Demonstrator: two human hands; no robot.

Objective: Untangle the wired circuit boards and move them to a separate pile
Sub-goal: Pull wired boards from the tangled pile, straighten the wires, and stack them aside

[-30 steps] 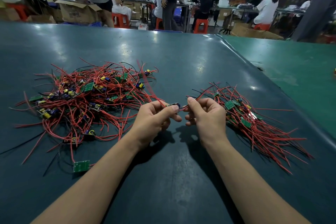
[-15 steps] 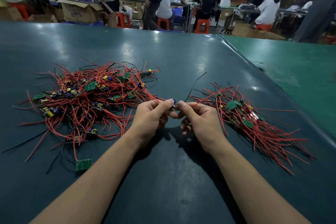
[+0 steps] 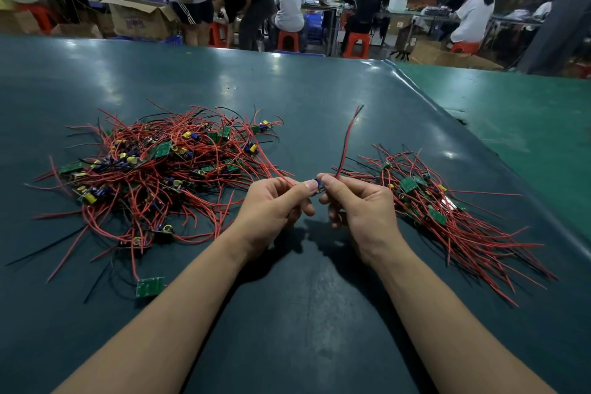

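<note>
From the head camera I see both hands meeting at the middle of the frame, above a dark teal table [image 3: 303, 89]. My left hand [image 3: 271, 205] and right hand [image 3: 361, 205] are close together, fingertips nearly touching, and between them they pinch one small circuit board [image 3: 318, 185]; only a bit of blue on it shows past the thumbs. The left hand has thumb and forefinger curled onto it, with a red wire [image 3: 271, 166] running from there up and left into the big heap. The right hand pinches the other side, and a red and black wire pair [image 3: 347, 141] rises from its fingers toward the upper middle of the frame, tips free in the air.

Left of centre lies the tangled pile [image 3: 153, 169] of green boards, yellow and blue parts and looping red wires. One loose board [image 3: 150, 286] sits at its lower edge. Right of centre is the sorted pile [image 3: 447, 217], its wires mostly pointing toward the lower right. Across the top of the frame, people [image 3: 287, 0] sit on red stools at work tables.
</note>
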